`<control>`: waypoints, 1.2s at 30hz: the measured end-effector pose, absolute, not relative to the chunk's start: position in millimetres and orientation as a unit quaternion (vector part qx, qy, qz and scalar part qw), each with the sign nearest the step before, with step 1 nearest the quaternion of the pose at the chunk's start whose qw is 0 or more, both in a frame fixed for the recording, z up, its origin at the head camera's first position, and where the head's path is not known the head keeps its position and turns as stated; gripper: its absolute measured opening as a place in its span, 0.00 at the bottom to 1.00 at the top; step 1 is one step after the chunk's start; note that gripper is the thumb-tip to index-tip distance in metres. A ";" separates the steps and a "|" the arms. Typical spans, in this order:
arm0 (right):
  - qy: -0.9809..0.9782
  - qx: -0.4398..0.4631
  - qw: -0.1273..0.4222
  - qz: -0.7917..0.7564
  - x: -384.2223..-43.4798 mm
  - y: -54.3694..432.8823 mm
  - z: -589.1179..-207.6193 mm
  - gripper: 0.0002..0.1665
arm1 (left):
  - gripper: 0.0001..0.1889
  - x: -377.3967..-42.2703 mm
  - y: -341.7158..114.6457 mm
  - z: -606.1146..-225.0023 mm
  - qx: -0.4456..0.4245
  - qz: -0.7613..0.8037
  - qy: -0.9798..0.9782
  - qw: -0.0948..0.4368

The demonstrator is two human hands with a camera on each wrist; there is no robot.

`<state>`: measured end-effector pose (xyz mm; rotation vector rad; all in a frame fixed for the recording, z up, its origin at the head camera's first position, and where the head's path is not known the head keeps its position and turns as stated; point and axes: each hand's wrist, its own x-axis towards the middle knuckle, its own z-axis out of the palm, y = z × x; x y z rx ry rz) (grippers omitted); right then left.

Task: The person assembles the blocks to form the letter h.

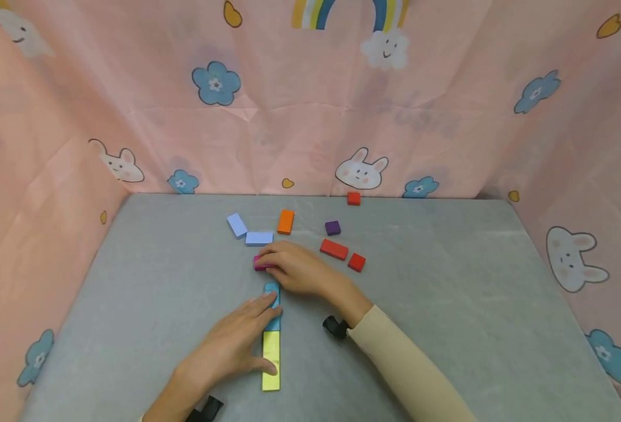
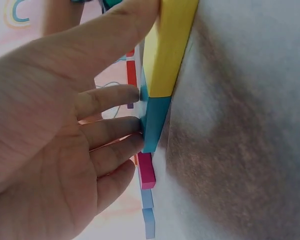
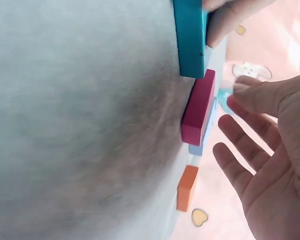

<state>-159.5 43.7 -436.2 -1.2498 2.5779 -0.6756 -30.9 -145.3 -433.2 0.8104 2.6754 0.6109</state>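
Observation:
A row of blue (image 1: 272,323) and yellow (image 1: 271,381) blocks lies end to end, pointing away from me. My left hand (image 1: 231,334) spans its left side, the thumb over the yellow part and straight fingertips at the blue part. Just past the row's far end, a magenta block (image 1: 260,268) lies crosswise, partly covered in the head view by my right hand (image 1: 297,266). In the right wrist view, the right hand's fingers are spread and loosely bent beside the magenta block (image 3: 199,110), with a gap between them and it.
Two light-blue blocks (image 1: 259,238) and an orange block (image 1: 285,222) lie farther back. Right of them are a purple block (image 1: 333,228), a long red block (image 1: 333,249) and two small red blocks (image 1: 356,262). A pink patterned cloth (image 1: 289,135) borders the grey table (image 1: 447,305).

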 end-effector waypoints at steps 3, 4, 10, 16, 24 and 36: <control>0.867 -0.435 0.114 -0.215 -164.5 35.6 -436.0 0.17 | 0.56 -30.0 -146.3 -434.0 0.285 0.206 0.926 0.135; 0.865 -0.440 0.119 -0.211 -165.8 33.4 -436.2 0.17 | 0.57 -29.8 -146.6 -434.4 0.285 0.203 0.927 0.135; 0.862 -0.444 0.152 -0.190 -169.2 29.3 -440.9 0.19 | 0.58 -29.2 -147.3 -434.7 0.278 0.198 0.928 0.149; 0.877 -0.409 0.164 -0.193 -168.5 34.2 -443.4 0.22 | 0.57 -30.7 -146.0 -434.0 0.275 0.198 0.927 0.161; 0.889 -0.366 0.199 -0.190 -167.8 45.8 -438.7 0.34 | 0.57 -31.9 -145.1 -434.1 0.269 0.197 0.927 0.175; 0.899 -0.366 0.153 -0.186 -173.7 54.2 -437.2 0.31 | 0.57 -34.8 -144.2 -431.2 0.263 0.193 0.928 0.181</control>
